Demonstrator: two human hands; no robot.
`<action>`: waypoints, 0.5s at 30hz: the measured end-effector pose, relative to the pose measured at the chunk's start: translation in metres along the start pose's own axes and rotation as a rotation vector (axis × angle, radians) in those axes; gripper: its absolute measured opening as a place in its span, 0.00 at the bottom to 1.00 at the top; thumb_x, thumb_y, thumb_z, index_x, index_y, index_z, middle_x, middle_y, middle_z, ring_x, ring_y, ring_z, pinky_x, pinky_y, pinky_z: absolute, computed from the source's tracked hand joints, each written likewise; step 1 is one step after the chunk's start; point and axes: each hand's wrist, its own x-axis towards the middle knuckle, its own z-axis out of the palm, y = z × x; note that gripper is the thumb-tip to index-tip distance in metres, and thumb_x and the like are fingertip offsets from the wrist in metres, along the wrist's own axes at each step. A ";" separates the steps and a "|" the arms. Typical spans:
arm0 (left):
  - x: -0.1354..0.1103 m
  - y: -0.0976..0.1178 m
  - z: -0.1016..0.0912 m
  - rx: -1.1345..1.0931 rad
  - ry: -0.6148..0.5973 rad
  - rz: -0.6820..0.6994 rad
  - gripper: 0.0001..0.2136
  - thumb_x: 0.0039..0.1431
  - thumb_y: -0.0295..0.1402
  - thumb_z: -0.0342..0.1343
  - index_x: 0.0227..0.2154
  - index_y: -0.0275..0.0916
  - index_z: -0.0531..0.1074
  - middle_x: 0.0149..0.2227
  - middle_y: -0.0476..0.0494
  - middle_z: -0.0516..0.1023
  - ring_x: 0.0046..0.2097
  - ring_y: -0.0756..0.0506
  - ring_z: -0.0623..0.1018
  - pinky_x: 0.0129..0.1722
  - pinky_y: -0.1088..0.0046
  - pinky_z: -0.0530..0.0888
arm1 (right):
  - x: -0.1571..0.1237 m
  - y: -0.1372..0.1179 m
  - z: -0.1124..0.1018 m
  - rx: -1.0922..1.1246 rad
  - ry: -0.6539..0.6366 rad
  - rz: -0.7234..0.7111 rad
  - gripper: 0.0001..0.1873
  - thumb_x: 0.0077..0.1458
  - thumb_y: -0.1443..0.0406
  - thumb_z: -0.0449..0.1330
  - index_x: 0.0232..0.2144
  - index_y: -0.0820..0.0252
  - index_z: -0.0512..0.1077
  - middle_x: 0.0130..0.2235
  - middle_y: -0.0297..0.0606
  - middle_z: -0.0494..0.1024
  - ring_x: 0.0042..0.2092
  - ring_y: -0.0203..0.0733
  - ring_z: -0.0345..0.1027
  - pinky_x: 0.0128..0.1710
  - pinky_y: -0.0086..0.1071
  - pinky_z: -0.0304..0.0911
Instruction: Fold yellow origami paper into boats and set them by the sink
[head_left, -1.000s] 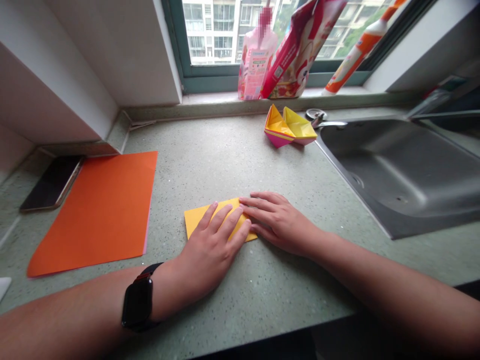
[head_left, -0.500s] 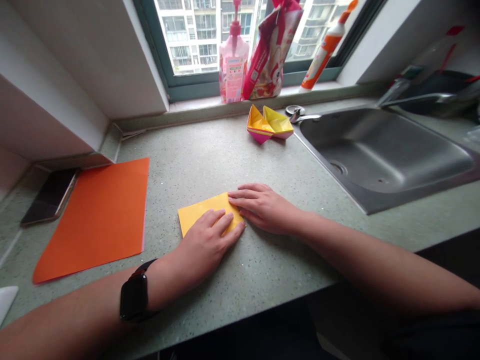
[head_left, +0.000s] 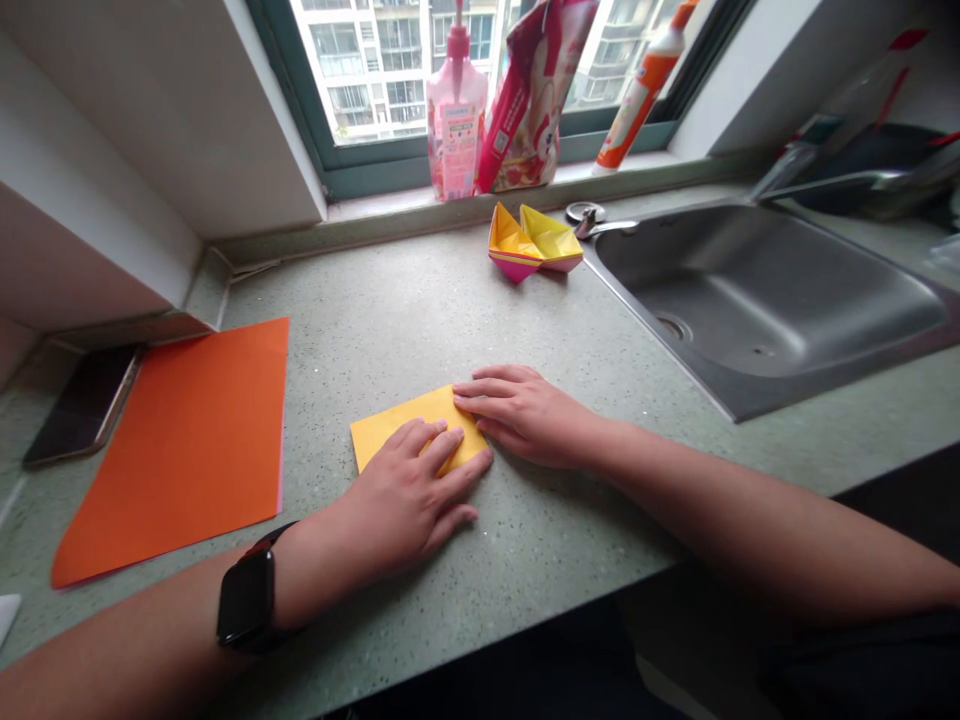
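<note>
A folded yellow sheet of paper (head_left: pixel 390 425) lies flat on the speckled green countertop (head_left: pixel 360 330). My left hand (head_left: pixel 412 485), with a black watch on the wrist, rests palm down over its near part, fingers stretched out and the thumb apart. The fingertips of my right hand (head_left: pixel 521 415) touch the paper's right edge, and these fingers are extended too. Both hands press from above; neither is wrapped round anything. The paper's near edge is partly hidden under my left hand.
Orange paper sheets (head_left: pixel 180 440) lie at the left, beside a dark phone (head_left: pixel 82 405). A folded paper boat shape (head_left: pixel 517 262) stands near the window. At the right is a steel sink (head_left: pixel 780 300). A pink pump bottle (head_left: pixel 456 130), a red bag (head_left: pixel 529 110) and an orange-white bottle (head_left: pixel 637 100) line the sill.
My left thumb has moved away from the fingers, toward the counter's front edge. My right hand stays at the paper's right edge. The view has shifted slightly.
</note>
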 end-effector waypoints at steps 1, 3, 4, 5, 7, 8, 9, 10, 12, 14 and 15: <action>0.000 0.001 0.000 0.002 -0.008 -0.008 0.27 0.78 0.50 0.51 0.70 0.41 0.69 0.61 0.30 0.75 0.62 0.29 0.73 0.65 0.43 0.70 | 0.000 0.000 0.000 0.004 -0.002 0.001 0.20 0.73 0.64 0.59 0.63 0.54 0.79 0.66 0.40 0.81 0.66 0.54 0.71 0.67 0.55 0.66; 0.002 0.002 0.001 0.002 -0.016 -0.010 0.29 0.77 0.52 0.51 0.72 0.41 0.67 0.62 0.29 0.74 0.61 0.29 0.73 0.66 0.43 0.70 | 0.000 -0.001 -0.002 0.011 -0.009 0.002 0.21 0.72 0.63 0.61 0.63 0.53 0.79 0.66 0.40 0.80 0.67 0.55 0.71 0.68 0.56 0.66; 0.002 0.003 0.001 0.004 -0.014 -0.005 0.29 0.78 0.52 0.51 0.72 0.40 0.67 0.62 0.29 0.74 0.61 0.29 0.73 0.66 0.43 0.70 | -0.001 -0.001 -0.003 0.013 -0.015 0.002 0.21 0.71 0.63 0.62 0.64 0.53 0.78 0.66 0.41 0.80 0.67 0.55 0.70 0.68 0.56 0.65; 0.002 0.003 0.001 0.007 -0.008 0.001 0.29 0.78 0.52 0.50 0.72 0.40 0.67 0.62 0.29 0.75 0.62 0.29 0.74 0.66 0.44 0.70 | -0.001 -0.002 -0.003 0.014 -0.023 0.002 0.22 0.70 0.62 0.64 0.64 0.53 0.78 0.66 0.41 0.80 0.68 0.56 0.70 0.69 0.56 0.65; 0.003 0.004 0.002 0.019 0.014 0.007 0.29 0.78 0.52 0.49 0.70 0.39 0.69 0.62 0.28 0.75 0.62 0.28 0.74 0.65 0.44 0.71 | -0.001 -0.003 -0.005 0.013 -0.037 0.012 0.24 0.68 0.61 0.66 0.64 0.54 0.78 0.67 0.42 0.80 0.69 0.56 0.69 0.69 0.56 0.65; 0.002 0.004 0.002 0.029 0.026 0.010 0.28 0.79 0.52 0.49 0.69 0.38 0.70 0.61 0.28 0.76 0.62 0.28 0.75 0.65 0.44 0.72 | -0.001 -0.004 -0.005 0.014 -0.043 0.021 0.24 0.68 0.61 0.68 0.64 0.54 0.77 0.67 0.42 0.79 0.69 0.57 0.69 0.70 0.57 0.64; 0.002 0.004 0.002 0.040 0.036 0.013 0.28 0.79 0.52 0.49 0.68 0.36 0.71 0.61 0.27 0.77 0.62 0.28 0.75 0.64 0.44 0.72 | -0.001 -0.004 -0.005 0.016 -0.048 0.030 0.25 0.67 0.61 0.69 0.64 0.53 0.77 0.67 0.42 0.79 0.69 0.57 0.69 0.70 0.57 0.64; 0.002 0.005 0.002 0.052 0.046 0.016 0.28 0.79 0.51 0.49 0.67 0.36 0.72 0.60 0.27 0.77 0.62 0.27 0.76 0.64 0.44 0.72 | -0.001 -0.004 -0.005 0.018 -0.051 0.039 0.26 0.66 0.60 0.69 0.64 0.52 0.77 0.67 0.42 0.79 0.70 0.56 0.68 0.70 0.57 0.64; 0.001 0.005 -0.001 0.068 0.062 0.021 0.25 0.80 0.50 0.48 0.64 0.36 0.75 0.60 0.27 0.78 0.64 0.28 0.76 0.64 0.44 0.73 | -0.001 -0.005 -0.004 0.019 -0.057 0.053 0.26 0.66 0.61 0.70 0.65 0.50 0.77 0.67 0.41 0.79 0.70 0.56 0.68 0.71 0.57 0.63; -0.001 0.004 -0.004 0.074 0.068 0.018 0.22 0.81 0.48 0.48 0.60 0.37 0.77 0.60 0.30 0.79 0.64 0.30 0.76 0.64 0.46 0.73 | 0.000 -0.005 -0.004 0.012 -0.062 0.056 0.26 0.65 0.61 0.71 0.64 0.50 0.77 0.68 0.41 0.78 0.70 0.56 0.68 0.71 0.57 0.63; -0.001 0.004 -0.006 0.075 0.066 0.014 0.21 0.81 0.47 0.48 0.58 0.38 0.78 0.59 0.32 0.80 0.63 0.31 0.77 0.64 0.46 0.73 | 0.000 -0.005 -0.004 0.007 -0.065 0.054 0.26 0.65 0.61 0.71 0.64 0.51 0.77 0.67 0.42 0.79 0.70 0.56 0.68 0.71 0.57 0.64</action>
